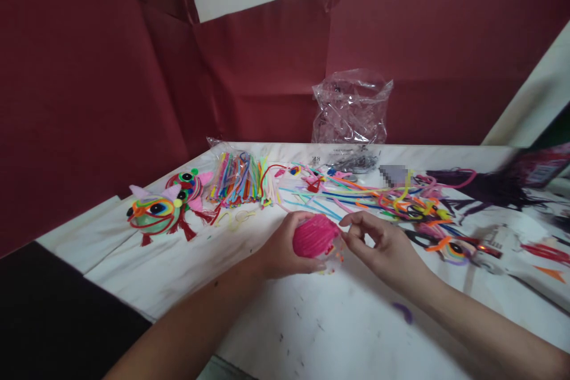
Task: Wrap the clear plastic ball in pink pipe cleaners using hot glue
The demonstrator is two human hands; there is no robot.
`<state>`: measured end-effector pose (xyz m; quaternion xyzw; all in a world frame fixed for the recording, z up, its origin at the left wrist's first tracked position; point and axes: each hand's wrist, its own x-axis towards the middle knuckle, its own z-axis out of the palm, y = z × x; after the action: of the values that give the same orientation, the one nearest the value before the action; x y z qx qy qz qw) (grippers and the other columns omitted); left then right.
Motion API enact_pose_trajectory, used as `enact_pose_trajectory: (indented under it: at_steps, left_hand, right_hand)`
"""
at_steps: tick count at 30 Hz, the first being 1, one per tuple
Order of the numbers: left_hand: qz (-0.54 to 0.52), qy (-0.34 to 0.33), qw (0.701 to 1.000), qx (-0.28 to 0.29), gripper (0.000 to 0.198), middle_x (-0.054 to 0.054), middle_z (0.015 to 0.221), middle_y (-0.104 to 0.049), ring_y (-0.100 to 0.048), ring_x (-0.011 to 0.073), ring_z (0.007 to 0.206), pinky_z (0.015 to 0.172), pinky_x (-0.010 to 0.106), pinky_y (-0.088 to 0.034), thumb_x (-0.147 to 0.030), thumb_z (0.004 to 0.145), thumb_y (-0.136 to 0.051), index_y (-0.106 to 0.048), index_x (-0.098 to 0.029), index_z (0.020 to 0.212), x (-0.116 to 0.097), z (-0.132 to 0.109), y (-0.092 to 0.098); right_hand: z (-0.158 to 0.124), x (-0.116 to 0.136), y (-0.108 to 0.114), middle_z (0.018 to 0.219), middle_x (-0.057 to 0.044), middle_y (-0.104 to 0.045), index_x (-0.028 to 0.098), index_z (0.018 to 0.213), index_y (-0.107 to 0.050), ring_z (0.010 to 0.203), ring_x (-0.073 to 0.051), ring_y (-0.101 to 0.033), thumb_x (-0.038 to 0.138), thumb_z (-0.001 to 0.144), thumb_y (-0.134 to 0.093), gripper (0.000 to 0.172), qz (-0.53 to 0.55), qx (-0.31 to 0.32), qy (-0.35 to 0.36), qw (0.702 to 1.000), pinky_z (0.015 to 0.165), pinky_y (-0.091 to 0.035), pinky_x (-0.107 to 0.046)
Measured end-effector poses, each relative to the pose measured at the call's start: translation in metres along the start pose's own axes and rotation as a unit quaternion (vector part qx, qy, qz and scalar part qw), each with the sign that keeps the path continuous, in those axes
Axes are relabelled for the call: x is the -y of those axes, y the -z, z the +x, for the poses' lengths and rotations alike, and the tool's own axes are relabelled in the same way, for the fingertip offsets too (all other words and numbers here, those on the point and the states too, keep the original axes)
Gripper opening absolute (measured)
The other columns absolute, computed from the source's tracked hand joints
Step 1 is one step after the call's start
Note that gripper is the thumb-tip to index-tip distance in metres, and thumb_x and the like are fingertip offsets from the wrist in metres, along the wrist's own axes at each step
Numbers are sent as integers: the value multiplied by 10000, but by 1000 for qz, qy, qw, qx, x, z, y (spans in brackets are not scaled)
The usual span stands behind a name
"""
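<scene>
My left hand [281, 249] is wrapped around a ball [314, 236] from its left side. Bright pink fuzzy strands cover its upper part, while its lower right looks clear with small red and orange bits. Just right of the ball, my right hand [380, 247] has its thumb and index finger drawn together in a pinch close to the ball's edge. What lies between those fingertips is too small to make out. A short purple piece [403, 312] lies on the table below my right wrist.
Two colourful animal-head figures [157, 217] with red tassels stand at the left. Behind my hands are a bag of pipe cleaners [240, 181], loose pipe cleaners [320, 195] and an upright clear bag [350, 110]. A white glue gun [496, 249] with a lit red light lies right, near dark tassels [485, 190].
</scene>
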<state>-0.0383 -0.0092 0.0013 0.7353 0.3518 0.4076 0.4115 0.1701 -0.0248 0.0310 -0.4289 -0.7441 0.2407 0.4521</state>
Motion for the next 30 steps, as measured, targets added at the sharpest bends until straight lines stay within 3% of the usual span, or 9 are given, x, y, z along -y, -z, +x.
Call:
enact_pose_trajectory:
  at_steps: [6,18,22,26,29,30]
  left_hand:
    - [68,-13,997,-41,796,137,1297,-474,-489,320,1186,1004,447,-391,-304,543,-838,-422,-193,1212,4,-2,-5]
    - [86,7,994,-69,757,141,1258,-491,-507,320,1151,981,464,-406,-308,558,-825,-430,-194,1194,-5,-4,-9]
    - [50,28,996,-70,763,139,1263,-495,-527,307,1124,942,435,-436,-297,551,-832,-430,-194,1190,-5,-3,-9]
    - [-59,49,995,-59,721,98,1210,-533,-577,258,1034,844,366,-489,-300,571,-827,-442,-213,1174,-2,0,-7]
    - [-139,80,986,-46,684,76,1152,-568,-605,235,947,725,314,-509,-318,574,-828,-473,-222,1150,1,2,-5]
    - [-160,89,982,-45,683,74,1136,-577,-609,233,931,701,305,-507,-321,568,-833,-481,-221,1145,3,3,-5]
  right_hand:
    - [-10,0,-10,581,42,-491,228,672,-491,522,-117,-460,232,778,-504,107,-31,62,47,996,479,-389,-230]
    - [-13,-9,-18,573,41,-512,226,634,-495,529,-120,-469,240,739,-508,107,-16,62,-14,998,498,-377,-244]
    - [-10,-11,-17,554,39,-504,230,620,-486,517,-125,-470,261,742,-486,126,-10,49,-32,998,495,-391,-253]
    - [-4,-10,-13,582,16,-538,229,647,-496,541,-144,-503,303,768,-481,143,-13,20,-40,999,516,-424,-279]
    - [-1,-11,-11,735,-31,-623,215,805,-566,677,-188,-586,353,776,-542,143,-17,-10,-13,1000,630,-492,-330]
    - [-1,-12,-10,841,-58,-652,213,897,-582,769,-215,-612,377,753,-592,219,-22,-13,0,1000,689,-507,-358]
